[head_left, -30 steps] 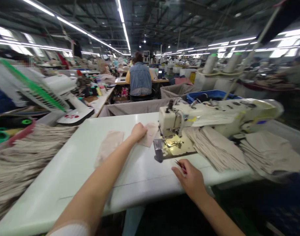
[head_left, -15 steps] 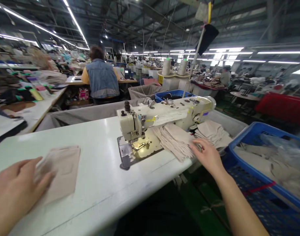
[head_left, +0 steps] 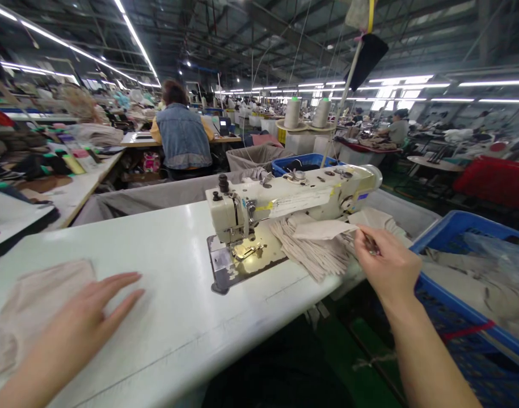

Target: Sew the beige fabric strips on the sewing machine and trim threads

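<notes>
My right hand (head_left: 384,258) pinches the corner of a beige fabric piece (head_left: 325,229), lifting it off the fanned stack of fabric pieces (head_left: 312,258) by the sewing machine (head_left: 285,195). Something dark, too small to make out, shows inside its curled fingers. At the left, my left hand (head_left: 95,314) hovers over or rests on the white tabletop (head_left: 169,266), fingers stretched out and holding nothing. Partly behind that hand lies another beige fabric piece (head_left: 42,300). The machine's presser foot (head_left: 244,249) stands over its worn, lit metal plate.
A blue plastic basket (head_left: 450,226) with fabric and clear plastic stands at the right. A second fabric pile (head_left: 376,218) lies behind my right hand. Thread cones (head_left: 292,113) stand beyond the machine. A person in a denim vest (head_left: 182,136) sits farther back.
My right hand has closed on the top fabric piece and raised its corner. My left hand has let go of the other piece, which now lies farther left, and has moved rightward.
</notes>
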`<control>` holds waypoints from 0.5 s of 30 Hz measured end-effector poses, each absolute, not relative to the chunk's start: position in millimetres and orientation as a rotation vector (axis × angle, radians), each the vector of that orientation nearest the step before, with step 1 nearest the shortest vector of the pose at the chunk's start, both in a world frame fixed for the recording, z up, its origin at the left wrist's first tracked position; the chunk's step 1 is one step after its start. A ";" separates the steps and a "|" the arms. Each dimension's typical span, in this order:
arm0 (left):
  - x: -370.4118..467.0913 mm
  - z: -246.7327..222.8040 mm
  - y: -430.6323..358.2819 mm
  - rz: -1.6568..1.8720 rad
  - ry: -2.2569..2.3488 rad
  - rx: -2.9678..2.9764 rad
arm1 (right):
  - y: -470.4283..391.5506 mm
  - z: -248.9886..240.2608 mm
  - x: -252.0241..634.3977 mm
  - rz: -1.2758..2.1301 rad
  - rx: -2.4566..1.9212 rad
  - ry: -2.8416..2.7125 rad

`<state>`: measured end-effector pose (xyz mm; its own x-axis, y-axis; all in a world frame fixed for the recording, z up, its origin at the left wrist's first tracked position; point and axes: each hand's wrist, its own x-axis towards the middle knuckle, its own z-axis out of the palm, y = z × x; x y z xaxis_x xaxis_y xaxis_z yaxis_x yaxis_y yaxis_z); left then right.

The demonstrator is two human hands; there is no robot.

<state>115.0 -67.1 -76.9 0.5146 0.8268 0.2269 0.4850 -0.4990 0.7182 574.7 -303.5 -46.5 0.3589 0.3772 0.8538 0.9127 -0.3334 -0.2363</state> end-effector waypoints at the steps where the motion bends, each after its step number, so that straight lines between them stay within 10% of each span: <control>1: 135.5 -72.4 -84.5 0.720 1.138 2.174 | -306.9 -39.1 563.8 -0.914 -1.860 -1.109; 7: 238.5 -67.4 -185.2 0.007 0.643 1.811 | -317.3 -27.5 495.3 0.080 -1.840 -1.128; 15: 276.5 -78.7 -186.5 0.649 0.677 1.269 | -314.3 -76.3 460.6 0.722 -1.749 -1.277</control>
<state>276.5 -186.5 -78.7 0.6439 0.7590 -0.0961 -0.0640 0.1785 0.9818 460.6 -314.3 -76.3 0.3175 0.9480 0.0229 0.4695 -0.1361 -0.8724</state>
